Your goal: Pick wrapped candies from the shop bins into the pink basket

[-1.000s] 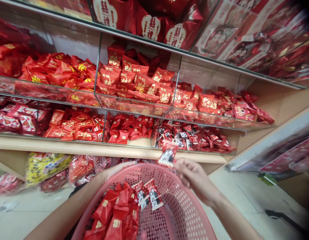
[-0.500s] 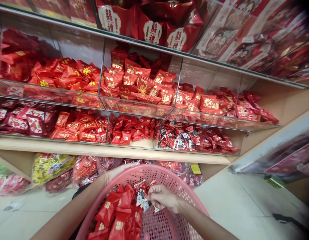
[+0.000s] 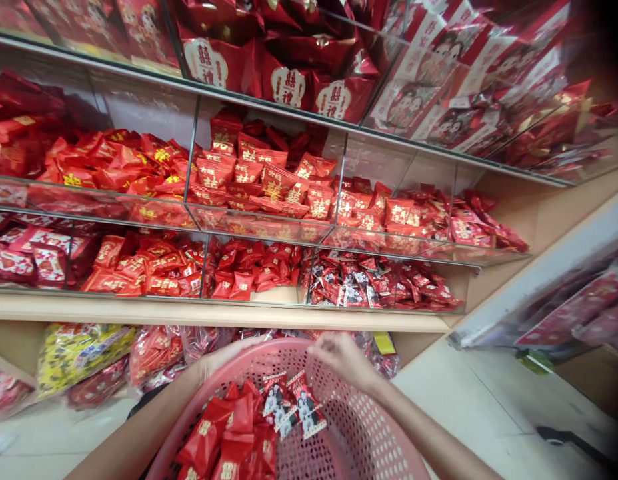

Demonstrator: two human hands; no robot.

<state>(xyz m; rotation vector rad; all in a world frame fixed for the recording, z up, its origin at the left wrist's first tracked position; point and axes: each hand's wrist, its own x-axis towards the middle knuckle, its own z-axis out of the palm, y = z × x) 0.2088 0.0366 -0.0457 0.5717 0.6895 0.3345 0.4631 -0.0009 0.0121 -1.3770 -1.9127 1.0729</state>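
A pink perforated plastic basket (image 3: 373, 433) sits low in view, close to me. My left hand (image 3: 226, 353) grips its far rim, with the forearm running along the basket's left side. Inside lie several plain red packets (image 3: 229, 427) and three red packets printed with a black-and-white picture (image 3: 293, 407). My right hand (image 3: 343, 357) hovers just above the basket's far rim, fingers curled together, nothing visible in them. Straight beyond it is a clear shelf bin of the same picture-printed packets (image 3: 359, 283).
Glass-fronted shelf bins (image 3: 259, 173) hold piles of red packets in two tiers on a wooden ledge (image 3: 213, 312). Larger red gift bags (image 3: 283, 83) fill the top shelf. Bagged sweets (image 3: 83, 347) lie under the ledge. Pale tiled floor (image 3: 489, 400) lies to the right.
My right hand carried a picture-printed packet from the shelf down into the basket, left it there, and has now risen to the far rim without it. The left hand stayed on the rim.
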